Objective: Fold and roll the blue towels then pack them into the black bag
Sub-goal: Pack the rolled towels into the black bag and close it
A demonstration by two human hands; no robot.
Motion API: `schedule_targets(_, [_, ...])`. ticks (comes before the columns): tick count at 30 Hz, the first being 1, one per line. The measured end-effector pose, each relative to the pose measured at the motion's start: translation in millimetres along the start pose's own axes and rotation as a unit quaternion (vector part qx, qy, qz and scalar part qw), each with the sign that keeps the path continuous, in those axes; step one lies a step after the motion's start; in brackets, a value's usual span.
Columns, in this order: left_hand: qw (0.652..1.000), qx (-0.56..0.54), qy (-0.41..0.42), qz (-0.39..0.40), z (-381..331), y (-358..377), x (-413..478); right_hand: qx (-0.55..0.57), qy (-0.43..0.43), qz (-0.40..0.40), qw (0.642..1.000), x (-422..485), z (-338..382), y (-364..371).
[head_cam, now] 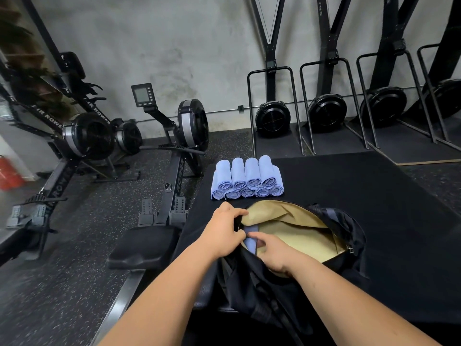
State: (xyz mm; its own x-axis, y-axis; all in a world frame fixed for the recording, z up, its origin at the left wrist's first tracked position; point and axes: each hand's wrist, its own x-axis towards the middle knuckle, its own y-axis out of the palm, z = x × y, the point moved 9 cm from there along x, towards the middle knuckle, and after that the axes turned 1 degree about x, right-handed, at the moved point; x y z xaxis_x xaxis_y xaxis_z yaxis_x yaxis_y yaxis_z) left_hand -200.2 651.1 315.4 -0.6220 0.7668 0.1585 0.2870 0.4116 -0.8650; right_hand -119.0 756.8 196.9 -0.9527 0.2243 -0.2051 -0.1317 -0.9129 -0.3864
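The black bag lies unzipped on a black mat, its tan lining showing. My left hand grips the bag's left rim and holds the mouth apart. My right hand reaches into the opening and holds a rolled blue towel against the left end of the lining; my fingers cover most of the roll. Just beyond the bag, several rolled blue towels sit stacked in two tiers on the mat.
The black mat stretches right of the bag and towels. A rowing machine's seat and rail lie close on the left. More rowers stand at the left, ski machines along the back wall.
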Motion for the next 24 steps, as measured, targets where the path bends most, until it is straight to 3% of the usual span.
schedule_targets(6, [0.999,-0.037,0.013,-0.021,3.1,0.3,-13.3,0.0,0.016,0.079,0.997,0.4,-9.6,1.6])
schedule_targets(9, [0.999,-0.033,0.02,-0.024,10.2,5.4,-19.2,-0.02,0.024,0.079,0.996,-11.2,4.5,-10.0])
schedule_targets(12, [0.999,-0.021,0.027,-0.022,18.6,11.5,-21.6,-0.116,-0.02,0.061,0.991,-19.7,30.3,-32.8])
schedule_targets(16, [0.999,-0.008,0.031,-0.039,24.5,17.3,-20.5,-0.039,-0.079,0.044,0.995,-27.4,67.9,-64.2])
schedule_targets(19, [0.996,0.016,0.046,-0.078,22.1,17.2,-20.4,0.007,-0.109,-0.01,0.994,-23.3,94.8,-93.9])
schedule_targets(24, [0.994,0.007,0.06,-0.089,21.2,24.3,-20.6,0.042,-0.124,-0.207,0.969,1.8,112.5,-158.2])
